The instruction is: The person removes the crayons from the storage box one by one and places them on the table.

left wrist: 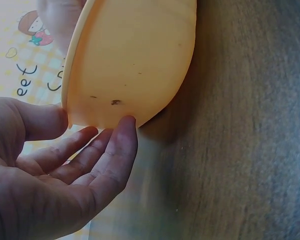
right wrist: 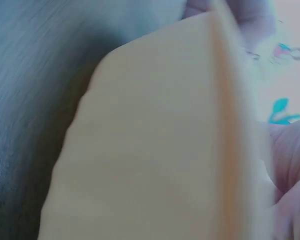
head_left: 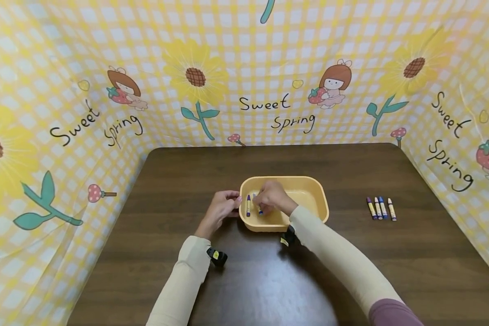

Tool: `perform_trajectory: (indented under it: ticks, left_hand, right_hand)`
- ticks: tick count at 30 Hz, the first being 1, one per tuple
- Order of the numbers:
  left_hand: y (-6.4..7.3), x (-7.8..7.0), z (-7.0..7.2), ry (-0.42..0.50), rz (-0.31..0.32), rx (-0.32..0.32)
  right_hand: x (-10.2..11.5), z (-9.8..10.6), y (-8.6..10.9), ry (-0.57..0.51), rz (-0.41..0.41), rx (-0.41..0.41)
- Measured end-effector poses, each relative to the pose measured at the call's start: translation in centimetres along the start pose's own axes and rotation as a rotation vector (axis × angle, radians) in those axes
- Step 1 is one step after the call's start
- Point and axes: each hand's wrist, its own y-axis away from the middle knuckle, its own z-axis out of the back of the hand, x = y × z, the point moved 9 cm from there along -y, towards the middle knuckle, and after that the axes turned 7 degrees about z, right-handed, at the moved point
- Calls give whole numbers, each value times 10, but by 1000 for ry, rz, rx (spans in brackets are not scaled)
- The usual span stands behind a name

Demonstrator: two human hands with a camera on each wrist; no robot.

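Observation:
A yellow plastic basin point(head_left: 309, 222) stands mid-table. My left hand point(head_left: 221, 209) holds its left end, thumb at the rim and fingertips against the outer wall point(left wrist: 140, 55) in the left wrist view. Over the front wall reaches my right hand point(head_left: 274, 195), pinching a blue crayon point(head_left: 260, 211) low inside the basin, towards its left end. Left of that, a purple crayon point(head_left: 248, 206) lies lengthwise front to back on the basin floor. In the right wrist view the basin's wall point(right wrist: 140, 130) hides most of the right hand point(right wrist: 292, 165) and all of the crayons.
On the right of the brown table point(head_left: 411, 253) lie several crayons side by side: a purple one point(head_left: 371, 209), a blue one point(head_left: 383, 208) and whitish ones, the rightmost white crayon point(head_left: 391, 210) slightly apart. A checked, printed cloth point(head_left: 228, 54) rises around the table's back and sides.

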Motion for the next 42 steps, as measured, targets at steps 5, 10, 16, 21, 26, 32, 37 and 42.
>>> perform_trajectory:
  ticks: [5,10,16,21,26,32,37,42]
  left_hand:
    - [-1,0,-5,-28,1,8]
    - [-4,-2,-7,-46,5,30]
    - [-6,-3,-3,-64,15,39]
    - [-6,-2,2,-80,19,33]
    - [-6,1,3,-89,17,25]
    - [-6,6,0,-78,29,24]
    - [-7,5,-3,-76,29,23]
    - [-10,1,-6,-88,34,13]
  right_hand:
    - [-11,16,12,-344,-114,60]
    - [-17,45,25,-531,-90,90]
    - [-29,89,44,-661,-32,59]
    - [-48,121,60,-770,-20,32]
    - [-69,147,76,-857,4,28]
    - [-96,178,94,-1002,32,17]
    - [-124,210,112,-1151,38,-54]
    - [-162,236,130,-1181,-50,-159]
